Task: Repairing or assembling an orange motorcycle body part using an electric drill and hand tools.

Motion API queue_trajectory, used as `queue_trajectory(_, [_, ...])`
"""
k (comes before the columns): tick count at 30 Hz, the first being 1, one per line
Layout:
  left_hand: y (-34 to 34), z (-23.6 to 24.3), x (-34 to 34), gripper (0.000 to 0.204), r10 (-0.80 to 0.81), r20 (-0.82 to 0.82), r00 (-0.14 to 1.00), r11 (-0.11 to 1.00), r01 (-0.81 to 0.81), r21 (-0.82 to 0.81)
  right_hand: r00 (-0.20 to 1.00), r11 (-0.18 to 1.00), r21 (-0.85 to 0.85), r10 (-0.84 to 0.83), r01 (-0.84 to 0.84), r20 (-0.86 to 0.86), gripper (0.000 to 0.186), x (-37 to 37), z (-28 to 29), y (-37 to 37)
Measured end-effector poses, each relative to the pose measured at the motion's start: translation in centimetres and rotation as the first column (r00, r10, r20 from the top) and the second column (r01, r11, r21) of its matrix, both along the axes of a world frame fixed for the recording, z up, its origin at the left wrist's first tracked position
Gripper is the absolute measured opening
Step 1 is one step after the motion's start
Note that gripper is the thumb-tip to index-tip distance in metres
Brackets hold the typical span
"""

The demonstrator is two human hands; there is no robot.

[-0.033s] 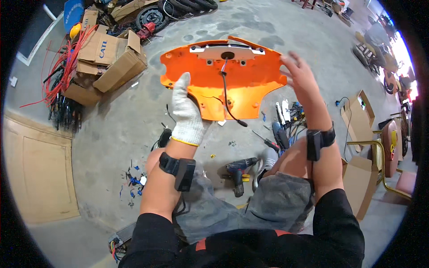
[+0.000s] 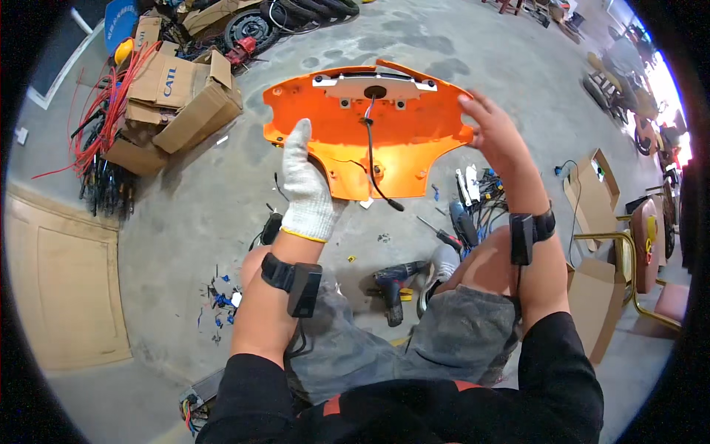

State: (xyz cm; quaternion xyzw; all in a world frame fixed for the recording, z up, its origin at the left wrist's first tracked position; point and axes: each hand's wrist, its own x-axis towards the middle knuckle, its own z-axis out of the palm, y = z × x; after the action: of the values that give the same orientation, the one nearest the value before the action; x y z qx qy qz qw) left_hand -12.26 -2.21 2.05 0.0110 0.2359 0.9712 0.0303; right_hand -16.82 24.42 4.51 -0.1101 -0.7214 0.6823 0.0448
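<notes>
An orange plastic fairing panel (image 2: 325, 122), its hollow inner side toward me, is held up in front of me. A white plate (image 2: 347, 89) is fixed along its top inside, and a black cable with a plug (image 2: 373, 159) hangs down its middle. My left hand (image 2: 303, 185), in a white knit glove, grips the lower left edge, thumb on the inner side and fingers hidden behind. My bare right hand (image 2: 497, 133) is at the right edge, fingertips against the rim; part of its grip is hidden.
A cordless drill (image 2: 392, 288) and a screwdriver (image 2: 441, 233) lie on the floor between my legs. Cables and tools (image 2: 477, 200) lie near my right knee. Small blue and black parts (image 2: 222, 300) are scattered left. Cardboard boxes (image 2: 185, 96) stand far left; a chair (image 2: 636, 251) stands right.
The panel has shifted very slightly left. My right fingers have come in closer against its right edge. My left hand keeps its hold.
</notes>
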Motion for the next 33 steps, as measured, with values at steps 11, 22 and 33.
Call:
queue_trajectory(11, [0.1, 1.1, 0.2, 0.057, 0.009, -0.068, 0.998, 0.998, -0.014, -0.066, 0.942, 0.914, -0.285, 0.325, -0.289, 0.089, 0.031, 0.3, -0.8, 0.1])
queue_trajectory(22, [0.3, 2.1, 0.3, 0.094, 0.001, 0.089, 0.996, 0.989, -0.014, 0.148, 0.978, 0.843, -0.503, 0.207, -0.193, -0.028, 0.033, 0.6, -1.1, -1.1])
queue_trajectory(33, [3.4, -2.5, 0.7, 0.086, -0.246, 0.252, 0.936, 0.931, 0.301, -0.208, 0.958, 0.842, -0.524, -0.036, -0.124, -0.284, 0.043, 0.8, -2.4, -5.7])
